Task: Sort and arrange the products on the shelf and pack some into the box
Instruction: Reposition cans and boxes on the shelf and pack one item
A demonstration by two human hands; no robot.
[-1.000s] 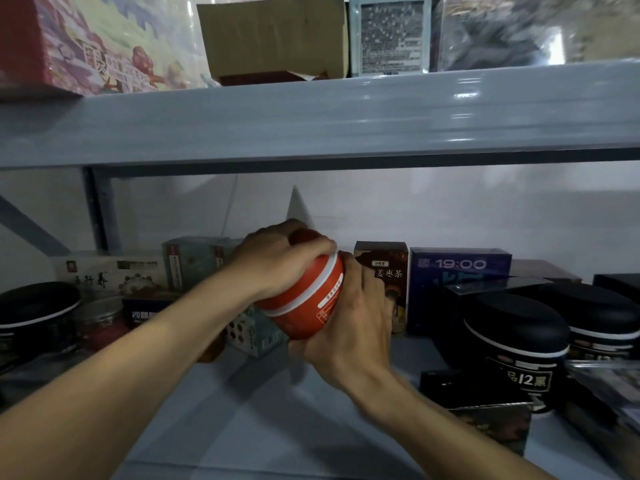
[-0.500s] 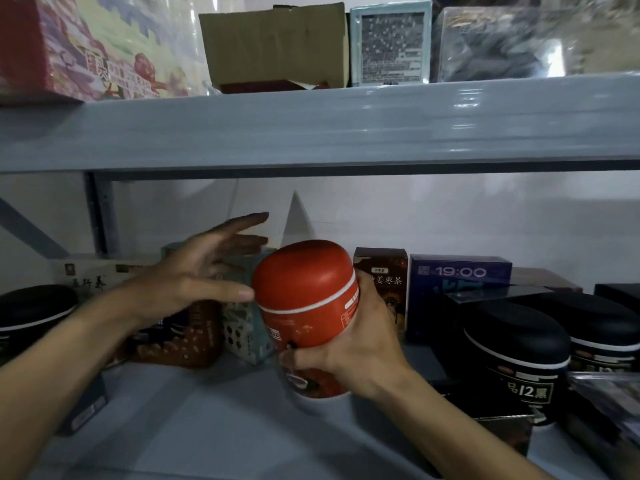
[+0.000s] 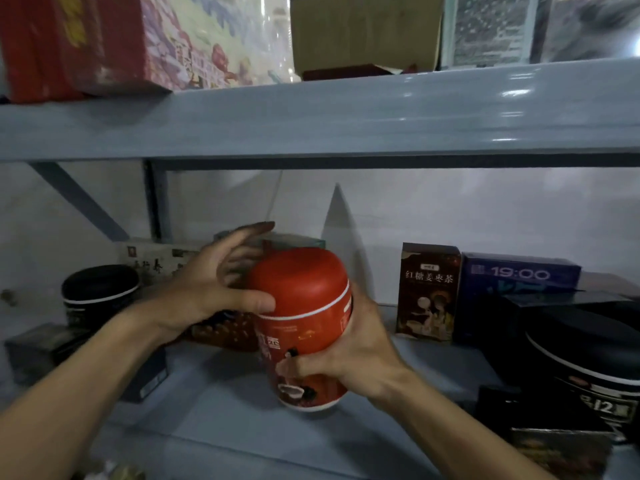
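A red jar (image 3: 301, 292) with a domed red lid and a printed label stands upright in the middle of the lower shelf (image 3: 225, 410), its base at the board. My right hand (image 3: 360, 355) grips its right side and lower body. From the left, my left hand (image 3: 207, 292) cups the lid, thumb on the front and fingers spread behind it. A cardboard box (image 3: 363, 29) sits on the upper shelf (image 3: 311, 123).
A black jar (image 3: 98, 289) and a dark box (image 3: 45, 344) stand at the left. A brown tea box (image 3: 429, 292), a blue box (image 3: 519, 282) and a large black jar (image 3: 588, 351) crowd the right. The upper shelf hangs low overhead.
The jar went from tilted in both hands to upright and lower on the shelf. My left hand came off it, then returned to the lid.
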